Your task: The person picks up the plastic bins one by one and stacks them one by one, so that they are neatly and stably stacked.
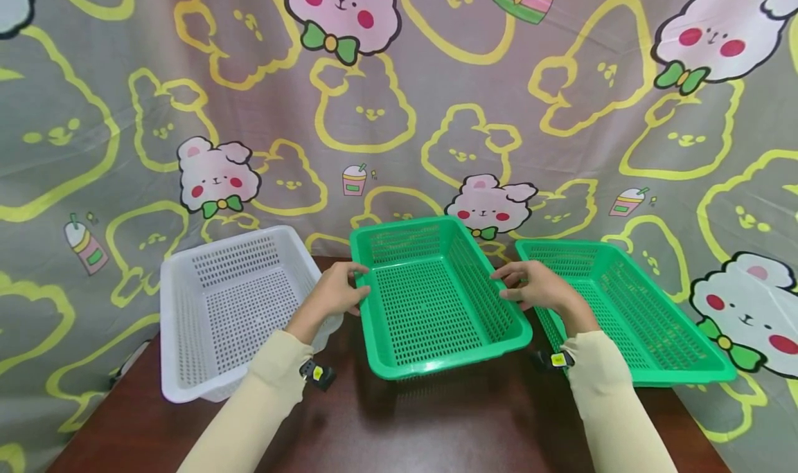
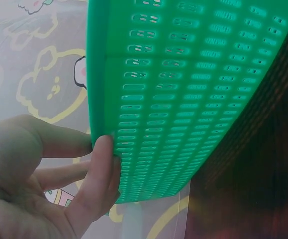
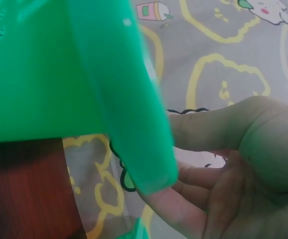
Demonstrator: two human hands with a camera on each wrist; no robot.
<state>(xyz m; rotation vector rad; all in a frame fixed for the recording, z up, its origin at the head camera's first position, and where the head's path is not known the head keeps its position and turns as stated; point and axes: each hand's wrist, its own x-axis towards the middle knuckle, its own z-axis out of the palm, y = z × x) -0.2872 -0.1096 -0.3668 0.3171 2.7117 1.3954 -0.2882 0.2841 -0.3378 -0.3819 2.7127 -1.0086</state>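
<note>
A green slatted plastic basket (image 1: 450, 364) is in the middle of the head view, tilted, with its inside bare and a shadow on the table below it. My left hand (image 1: 333, 291) grips its left rim, thumb on top and fingers underneath. On the opposite rim, my right hand (image 1: 539, 286) holds on in the same way. In the left wrist view, the fingers of the left hand (image 2: 49, 174) pinch the rim beside the perforated wall. Close to the right wrist camera, the right hand (image 3: 233, 164) has thumb and fingers on either side of the rim.
To the left stands a white slatted basket (image 1: 167, 320). A second green basket (image 1: 679, 376) sits at the right, partly behind my right hand and wrist. All are over a dark reddish-brown table (image 1: 424, 438). Behind it hangs a grey curtain (image 1: 399, 175) with cartoon prints.
</note>
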